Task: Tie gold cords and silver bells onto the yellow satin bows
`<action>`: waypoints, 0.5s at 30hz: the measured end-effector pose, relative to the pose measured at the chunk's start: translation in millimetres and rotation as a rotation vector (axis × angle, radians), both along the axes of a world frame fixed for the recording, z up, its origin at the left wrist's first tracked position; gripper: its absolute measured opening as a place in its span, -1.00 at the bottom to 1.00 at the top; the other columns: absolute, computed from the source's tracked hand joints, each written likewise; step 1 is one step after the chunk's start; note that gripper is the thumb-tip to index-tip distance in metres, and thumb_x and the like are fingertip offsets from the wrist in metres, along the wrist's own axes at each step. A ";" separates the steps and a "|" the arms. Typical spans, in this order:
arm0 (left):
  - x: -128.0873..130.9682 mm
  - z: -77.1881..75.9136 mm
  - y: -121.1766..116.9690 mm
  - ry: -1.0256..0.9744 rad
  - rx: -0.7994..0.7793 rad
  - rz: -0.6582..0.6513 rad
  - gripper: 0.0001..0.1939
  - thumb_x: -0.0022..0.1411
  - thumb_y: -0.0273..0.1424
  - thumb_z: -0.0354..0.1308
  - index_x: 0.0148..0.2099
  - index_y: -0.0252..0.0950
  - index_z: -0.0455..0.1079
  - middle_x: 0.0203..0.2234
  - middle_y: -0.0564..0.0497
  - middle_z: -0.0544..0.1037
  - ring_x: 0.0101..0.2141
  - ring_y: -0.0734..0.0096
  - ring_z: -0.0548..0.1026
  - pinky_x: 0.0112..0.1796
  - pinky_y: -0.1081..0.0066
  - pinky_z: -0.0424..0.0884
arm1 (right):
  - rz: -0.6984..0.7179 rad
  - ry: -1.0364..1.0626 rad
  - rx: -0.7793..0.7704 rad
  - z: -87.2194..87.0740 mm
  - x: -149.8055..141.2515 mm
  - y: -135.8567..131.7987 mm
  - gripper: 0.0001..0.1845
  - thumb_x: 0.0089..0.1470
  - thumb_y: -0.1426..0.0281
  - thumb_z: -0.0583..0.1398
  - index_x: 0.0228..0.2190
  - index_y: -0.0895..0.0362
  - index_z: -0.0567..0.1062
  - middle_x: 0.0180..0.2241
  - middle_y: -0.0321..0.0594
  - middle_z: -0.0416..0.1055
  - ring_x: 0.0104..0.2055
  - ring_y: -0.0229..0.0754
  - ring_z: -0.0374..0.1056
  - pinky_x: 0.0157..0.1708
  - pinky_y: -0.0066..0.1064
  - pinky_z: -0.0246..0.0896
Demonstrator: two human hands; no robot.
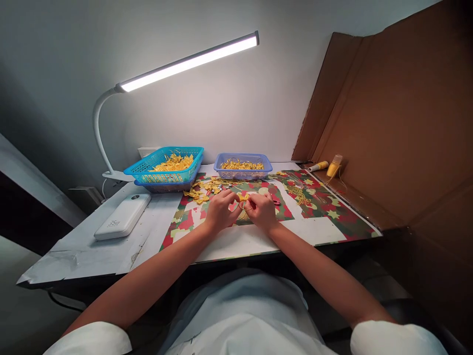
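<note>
Over the middle of the table, my left hand (222,210) and my right hand (260,211) meet with fingertips pinched on a small yellow ribbon bow (243,197). A thin gold cord (242,213) hangs in a loop between them. My fingers cover part of the bow, so its exact shape is hard to make out. Just beyond my hands lie loose yellow ribbon pieces (199,195) and a bundle of gold cords (221,184). A pink-handled tool (276,202), partly hidden, rests beside my right hand.
A blue basket (142,172) of yellow bows sits at the back left, a purple basket (242,174) at the back middle. A white power bank (123,217) lies left, under a lamp (192,59). Thread spools (333,166) stand right, by a cardboard panel (399,123).
</note>
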State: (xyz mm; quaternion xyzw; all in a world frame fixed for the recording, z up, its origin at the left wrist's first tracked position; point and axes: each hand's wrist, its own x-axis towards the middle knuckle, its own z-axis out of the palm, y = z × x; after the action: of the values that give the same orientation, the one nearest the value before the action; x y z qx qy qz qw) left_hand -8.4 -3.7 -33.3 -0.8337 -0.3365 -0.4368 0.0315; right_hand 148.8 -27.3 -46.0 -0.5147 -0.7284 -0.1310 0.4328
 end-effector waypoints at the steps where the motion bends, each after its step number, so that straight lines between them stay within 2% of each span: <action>1: -0.1 -0.2 0.3 0.023 0.010 0.022 -0.88 0.17 -0.39 0.09 -0.43 -0.24 0.31 -0.53 0.04 0.38 -0.46 0.35 0.35 -0.40 0.38 0.21 | 0.005 -0.001 0.003 -0.1 -0.2 -0.2 -0.75 0.03 0.46 0.06 -0.65 0.11 0.23 -0.67 -0.36 0.28 -0.58 -0.29 0.08 -0.36 -0.35 -0.13; 5: -0.5 -0.5 1.4 0.050 0.083 0.106 -0.92 0.15 -0.40 0.11 -0.40 -0.24 0.30 -0.49 0.01 0.41 -0.42 0.31 0.37 -0.38 0.36 0.22 | 0.030 -0.004 0.013 -0.7 -1.1 -0.8 -0.74 0.02 0.45 0.06 -0.66 0.11 0.22 -0.67 -0.37 0.28 -0.58 -0.30 0.05 -0.37 -0.35 -0.13; 9: -0.5 -0.6 1.9 0.066 0.142 0.089 -0.93 0.16 -0.42 0.10 -0.40 -0.24 0.32 -0.44 -0.01 0.44 -0.38 0.28 0.41 -0.34 0.35 0.24 | 0.044 0.008 0.020 -0.8 -1.2 -1.6 -0.75 0.03 0.45 0.04 -0.65 0.12 0.21 -0.67 -0.37 0.27 -0.58 -0.30 0.04 -0.36 -0.35 -0.13; 15: -0.1 -2.4 1.9 0.011 0.035 0.019 -0.92 0.17 -0.40 0.12 -0.37 -0.25 0.38 -0.46 0.00 0.46 -0.38 0.28 0.42 -0.33 0.35 0.26 | 0.049 0.003 0.017 -0.9 -0.1 -2.0 -0.76 0.01 0.45 0.05 -0.65 0.11 0.21 -0.67 -0.38 0.24 -0.58 -0.30 0.06 -0.36 -0.36 -0.12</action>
State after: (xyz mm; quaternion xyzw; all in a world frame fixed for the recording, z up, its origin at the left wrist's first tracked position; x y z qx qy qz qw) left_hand -8.4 -1.8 -35.8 -0.8322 -0.3365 -0.4377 0.0520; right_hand 148.7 -29.3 -47.0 -0.4930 -0.7391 -0.1260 0.4413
